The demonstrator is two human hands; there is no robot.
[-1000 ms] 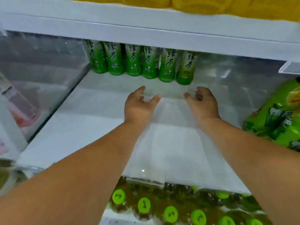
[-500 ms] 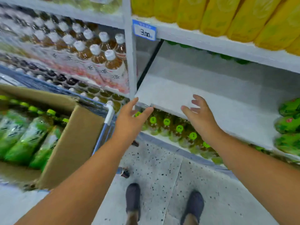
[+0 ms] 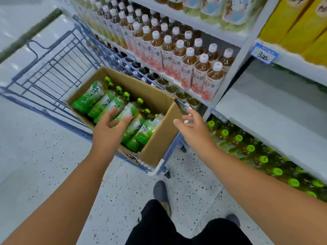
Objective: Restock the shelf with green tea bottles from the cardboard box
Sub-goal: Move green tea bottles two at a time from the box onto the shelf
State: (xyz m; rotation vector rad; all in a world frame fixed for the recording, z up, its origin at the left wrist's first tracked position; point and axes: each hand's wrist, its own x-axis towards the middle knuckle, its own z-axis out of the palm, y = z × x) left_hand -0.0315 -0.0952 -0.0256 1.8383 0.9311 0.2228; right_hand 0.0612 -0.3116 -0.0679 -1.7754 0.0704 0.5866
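Note:
An open cardboard box (image 3: 160,137) sits in a blue wire cart (image 3: 53,71) and holds several green tea bottles (image 3: 96,99) lying on their sides. My left hand (image 3: 109,128) hovers over the box's near end with fingers spread, just above a bottle, holding nothing. My right hand (image 3: 192,129) is open at the box's right corner, also empty. The white shelf (image 3: 261,112) to the right is mostly bare in this view.
Brown tea bottles with white caps (image 3: 187,55) fill the shelf beyond the cart. Green-capped bottles (image 3: 247,147) line the bottom shelf at right. Yellow packs (image 3: 297,23) sit above a price tag (image 3: 263,53). My feet stand on speckled floor (image 3: 194,183).
Both hands drew back from the shelf and swung left to the box. The view turned from the shelf interior to the cart and box. Both hands stay empty.

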